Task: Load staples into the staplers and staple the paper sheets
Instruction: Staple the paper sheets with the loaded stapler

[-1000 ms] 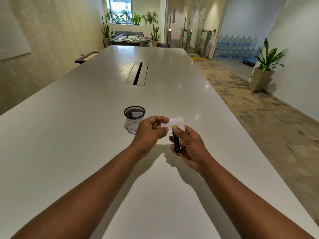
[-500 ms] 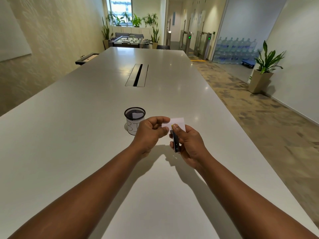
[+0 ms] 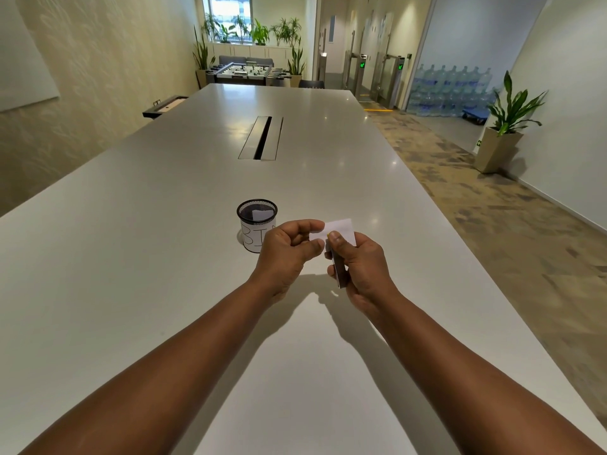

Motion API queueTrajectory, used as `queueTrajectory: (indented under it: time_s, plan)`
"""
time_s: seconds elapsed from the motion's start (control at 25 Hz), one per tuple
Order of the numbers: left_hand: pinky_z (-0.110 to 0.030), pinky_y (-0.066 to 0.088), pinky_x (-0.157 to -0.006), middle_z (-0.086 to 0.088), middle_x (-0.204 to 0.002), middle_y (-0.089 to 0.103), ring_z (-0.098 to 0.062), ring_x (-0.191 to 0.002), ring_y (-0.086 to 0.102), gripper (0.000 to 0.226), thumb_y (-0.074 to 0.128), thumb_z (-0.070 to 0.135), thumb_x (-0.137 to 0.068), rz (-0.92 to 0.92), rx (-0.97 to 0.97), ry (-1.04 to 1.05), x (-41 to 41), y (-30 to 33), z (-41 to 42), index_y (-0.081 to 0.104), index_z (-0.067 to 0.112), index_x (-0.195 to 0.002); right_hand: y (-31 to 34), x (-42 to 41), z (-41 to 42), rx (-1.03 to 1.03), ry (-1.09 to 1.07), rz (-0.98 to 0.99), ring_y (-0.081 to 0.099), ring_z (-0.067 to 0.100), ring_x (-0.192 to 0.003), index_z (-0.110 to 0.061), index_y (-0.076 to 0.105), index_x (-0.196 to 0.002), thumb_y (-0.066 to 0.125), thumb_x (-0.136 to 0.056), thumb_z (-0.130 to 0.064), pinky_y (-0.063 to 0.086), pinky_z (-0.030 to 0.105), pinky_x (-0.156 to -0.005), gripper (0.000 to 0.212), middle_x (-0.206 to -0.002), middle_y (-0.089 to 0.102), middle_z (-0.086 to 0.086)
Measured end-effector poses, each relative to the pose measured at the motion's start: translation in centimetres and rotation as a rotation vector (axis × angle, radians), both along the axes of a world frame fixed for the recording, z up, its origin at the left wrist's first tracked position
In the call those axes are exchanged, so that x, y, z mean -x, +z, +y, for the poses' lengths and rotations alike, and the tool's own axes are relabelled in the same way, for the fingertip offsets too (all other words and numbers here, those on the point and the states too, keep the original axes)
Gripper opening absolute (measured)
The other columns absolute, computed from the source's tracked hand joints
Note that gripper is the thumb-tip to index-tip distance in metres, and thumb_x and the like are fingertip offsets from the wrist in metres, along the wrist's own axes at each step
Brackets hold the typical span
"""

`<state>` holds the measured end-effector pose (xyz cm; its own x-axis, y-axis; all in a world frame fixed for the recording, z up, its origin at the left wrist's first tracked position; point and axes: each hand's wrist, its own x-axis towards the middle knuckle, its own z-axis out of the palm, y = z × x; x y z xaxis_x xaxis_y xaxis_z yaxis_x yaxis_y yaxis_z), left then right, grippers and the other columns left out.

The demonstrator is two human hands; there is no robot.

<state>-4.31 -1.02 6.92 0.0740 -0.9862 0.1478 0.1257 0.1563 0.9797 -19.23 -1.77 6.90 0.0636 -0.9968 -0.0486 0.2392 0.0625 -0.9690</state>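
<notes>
Bare forearms, no sleeves, both hands ungloved.

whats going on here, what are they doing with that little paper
A person at a long white table is stapling. The right hand grips a small dark stapler with its thumb on top, and the left hand pinches a small white paper slip at the stapler's front end. A black mesh cup stands behind the left hand with a white slip inside.

The black wire-mesh cup with a white paper wrap (image 3: pixel 257 224), at the frame's centre, bears handwritten letters "BI"; the left hand (image 3: pixel 285 254) covers whatever follows. Nothing else is legible.
</notes>
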Motion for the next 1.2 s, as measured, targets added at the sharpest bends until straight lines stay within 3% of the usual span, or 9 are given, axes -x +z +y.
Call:
queueTrajectory:
  time_s: [0.12,0.32,0.48,0.56,0.64,0.8,0.88,0.96,1.2]
  plan:
    - [-0.035,0.057,-0.089,-0.010,-0.089,0.069,-0.020,-0.087,0.063,0.029,0.075,0.003,-0.085,0.004,-0.010,-0.009,0.0,-0.4,0.0,0.078,0.029,-0.099,-0.2,-0.1,0.0,-0.003,-0.006,0.007,0.064,0.011,-0.069,-0.009,0.072,-0.105,0.070,-0.096,-0.024,0.052,0.029,-0.057,0.018,-0.076,0.072,0.000]
    - [-0.041,0.058,-0.094,-0.003,-0.091,0.072,-0.019,-0.091,0.064,0.030,0.074,0.002,-0.084,-0.061,-0.030,0.078,-0.4,-0.5,-0.9,0.077,0.029,-0.097,-0.6,-0.1,-0.2,-0.090,0.090,-0.075,0.066,0.016,-0.081,-0.013,0.071,-0.110,0.074,-0.091,-0.034,0.054,0.032,-0.065,0.028,-0.090,0.070,0.003]
    - [-0.037,0.057,-0.091,0.018,-0.074,0.070,-0.012,-0.083,0.063,0.031,0.072,-0.003,-0.085,-0.028,-0.066,0.231,-0.9,-1.0,-1.8,0.074,0.025,-0.098,-1.5,0.2,-1.1,-0.126,0.030,0.021,0.058,0.022,-0.073,-0.013,0.070,-0.092,0.073,-0.091,-0.021,0.049,0.029,-0.059,0.009,-0.074,0.064,0.003]
    - [-0.037,0.057,-0.090,0.021,-0.069,0.070,-0.007,-0.078,0.063,0.032,0.071,-0.004,-0.086,-0.025,-0.073,0.261,-1.2,-1.1,-2.1,0.073,0.025,-0.098,-2.4,0.4,-1.7,-0.103,-0.056,0.181,0.050,0.022,-0.063,-0.011,0.066,-0.089,0.073,-0.087,-0.018,0.042,0.029,-0.052,0.010,-0.064,0.058,0.000]
    - [-0.039,0.057,-0.091,0.021,-0.069,0.070,-0.007,-0.078,0.064,0.033,0.071,-0.005,-0.086,-0.026,-0.070,0.252,-1.2,-1.2,-2.4,0.073,0.025,-0.098,-3.4,0.5,-2.2,-0.056,-0.142,0.428,0.051,0.019,-0.057,-0.009,0.065,-0.085,0.076,-0.079,-0.025,0.044,0.032,-0.053,0.020,-0.062,0.058,-0.003]
    - [-0.039,0.057,-0.092,0.013,-0.079,0.072,-0.011,-0.084,0.066,0.032,0.071,-0.005,-0.085,-0.030,-0.077,0.235,-1.2,-1.5,-2.6,0.074,0.025,-0.098,-5.0,0.3,-3.2,0.097,-0.205,0.919,0.059,0.026,-0.062,-0.005,0.060,-0.075,0.074,-0.078,-0.043,0.048,0.039,-0.059,0.040,-0.065,0.065,0.006]
    - [-0.039,0.057,-0.093,0.006,-0.086,0.073,-0.014,-0.087,0.068,0.032,0.071,-0.004,-0.086,-0.040,-0.082,0.231,-1.4,-1.6,-2.8,0.074,0.025,-0.098,-5.6,0.1,-3.8,0.149,-0.211,1.116,0.059,0.027,-0.062,-0.010,0.054,-0.068,0.070,-0.080,-0.048,0.040,0.036,-0.053,0.042,-0.062,0.063,0.004]
    - [-0.038,0.058,-0.092,0.005,-0.088,0.074,-0.014,-0.089,0.069,0.033,0.071,-0.005,-0.086,-0.046,-0.085,0.226,-1.6,-1.6,-3.0,0.074,0.026,-0.098,-6.1,0.0,-4.5,0.180,-0.202,1.227,0.054,0.025,-0.057,-0.015,0.047,-0.062,0.067,-0.082,-0.049,0.032,0.033,-0.050,0.044,-0.056,0.054,-0.001]
    - [-0.031,0.060,-0.088,0.016,-0.081,0.077,-0.007,-0.086,0.072,0.033,0.072,-0.003,-0.085,-0.065,-0.112,0.207,-1.9,-1.8,-3.3,0.074,0.027,-0.097,-6.5,-0.4,-5.7,0.175,-0.130,1.343,0.051,0.024,-0.059,-0.020,0.041,-0.064,0.063,-0.082,-0.050,0.026,0.032,-0.048,0.041,-0.059,0.045,-0.006]
